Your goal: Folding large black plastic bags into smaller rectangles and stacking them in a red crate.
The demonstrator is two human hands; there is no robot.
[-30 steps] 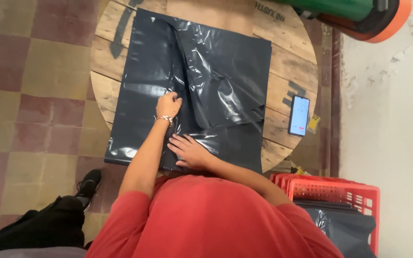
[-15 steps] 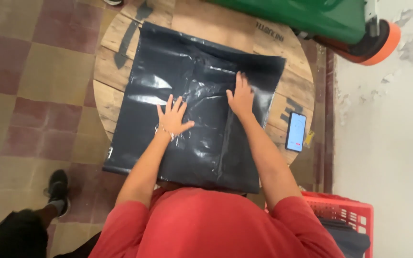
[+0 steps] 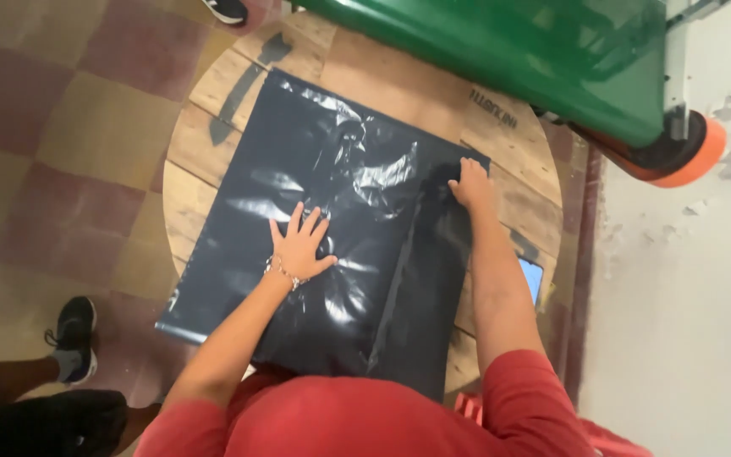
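- Left hand [image 3: 300, 245] sits flat in the middle of the frame, fingers splayed wide, palm pressed on the large glossy dark-grey plastic bag [image 3: 332, 211]; a thin bracelet shows at the wrist.
- Half a second ago that hand lay in much the same spot on the plastic, so it is the anchor here.
- Right hand [image 3: 471, 182] is the one that has travelled: from the upper middle of the sheet out to the bag's upper right corner, fingers bent and close together on the edge; whether they pinch the plastic or only press it, I cannot tell.
- The bag now lies spread across the round wooden plank table [image 3: 382, 85], its lower left corner hanging past the rim over the red-and-tan checked floor tiles [image 3: 61, 127].
- The ridges seen a second ago look flatter, though creases and glare remain at centre, and a long straight fold line runs down the right side.
- A phone with a lit blue screen [image 3: 531, 279] peeks out right of the forearm.
- Big green bin with an orange wheel [image 3: 552, 59] fills the upper right.
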